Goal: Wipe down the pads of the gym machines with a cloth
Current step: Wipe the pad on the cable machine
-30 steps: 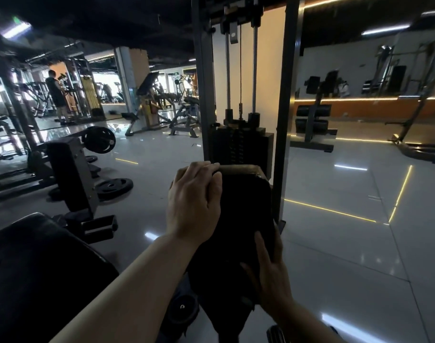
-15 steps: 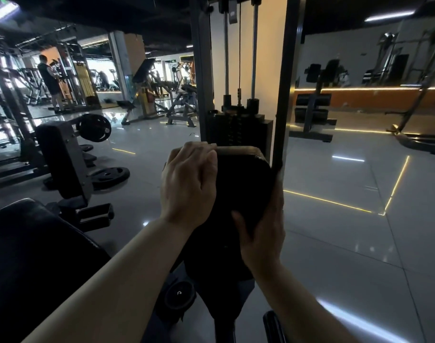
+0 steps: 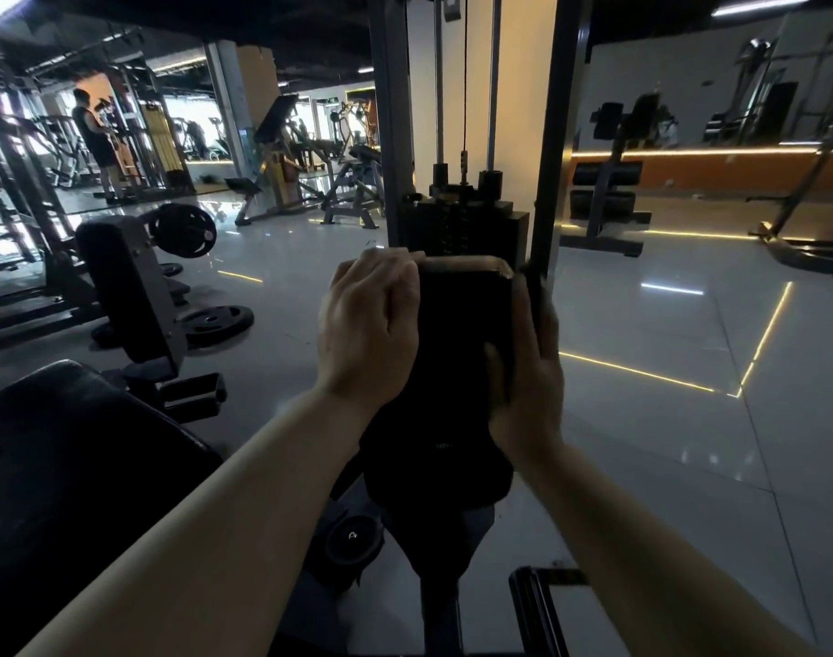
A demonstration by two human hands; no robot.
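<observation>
Dim gym, glossy tile floor (image 3: 642, 443). Left hand (image 3: 369, 334) curls its fingers over the pad (image 3: 462, 334) top; right hand (image 3: 528, 377) grips its right edge, thumb in front.

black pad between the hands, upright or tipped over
Upright: the black upholstered pad stands tall on its post, worn top edge uppermost.

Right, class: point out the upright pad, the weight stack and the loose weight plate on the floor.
upright pad (image 3: 457, 353): head view, centre of its dark face.
weight stack (image 3: 495, 232): head view, right front of the block.
weight plate (image 3: 217, 320): head view, its flat top.
</observation>
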